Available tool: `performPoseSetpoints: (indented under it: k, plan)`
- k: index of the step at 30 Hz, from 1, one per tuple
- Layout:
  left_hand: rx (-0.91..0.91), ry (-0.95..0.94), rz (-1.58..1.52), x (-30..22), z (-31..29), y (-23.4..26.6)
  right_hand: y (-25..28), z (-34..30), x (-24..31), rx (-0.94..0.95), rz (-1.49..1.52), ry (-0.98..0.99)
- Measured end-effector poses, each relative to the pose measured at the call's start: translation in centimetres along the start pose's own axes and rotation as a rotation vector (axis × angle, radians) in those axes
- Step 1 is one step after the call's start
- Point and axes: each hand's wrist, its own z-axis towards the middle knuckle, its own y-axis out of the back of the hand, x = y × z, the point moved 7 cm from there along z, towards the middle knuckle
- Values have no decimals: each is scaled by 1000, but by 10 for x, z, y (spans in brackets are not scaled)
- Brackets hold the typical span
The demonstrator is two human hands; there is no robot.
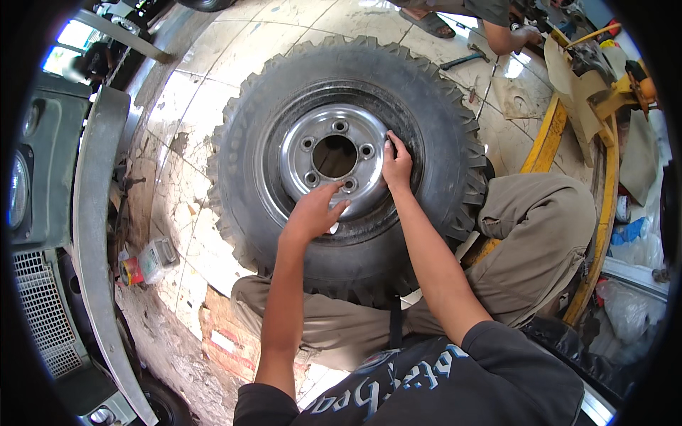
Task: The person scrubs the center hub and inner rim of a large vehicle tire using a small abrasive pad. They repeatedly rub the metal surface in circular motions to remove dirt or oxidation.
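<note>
A knobbly black tyre (259, 156) lies flat on the floor in front of me, around a silver steel wheel rim (295, 138). The rim has a round centre hole ringed by several bolt holes. My left hand (312, 211) is over the lower part of the rim, thumb and forefinger apart, fingertips near a bolt hole. Beneath it shows a small white patch (332, 228) that I cannot make out. At the rim's right edge, my right hand (398, 162) rests with fingers extended upward along the metal. Nothing shows in its grasp; its palm side is partly hidden.
A vehicle front with a grey bumper (99, 213) stands at the left. Near it are a clear plastic container (158, 260) and a red-yellow can (131, 271). A hammer (465, 58) lies at the far right, close to another person's foot (430, 23). Yellow metal bars (545, 135) stretch along the right.
</note>
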Motion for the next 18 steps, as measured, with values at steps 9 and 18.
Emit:
performPoseSetpoints:
  k: [9,18]
  plan:
    - [16,32,-86,5,-3,-7,-1,-14,15,-30,-29,113]
    - [-9,40,-64,-4,-5,1,5,-28,17,-163,-117,63]
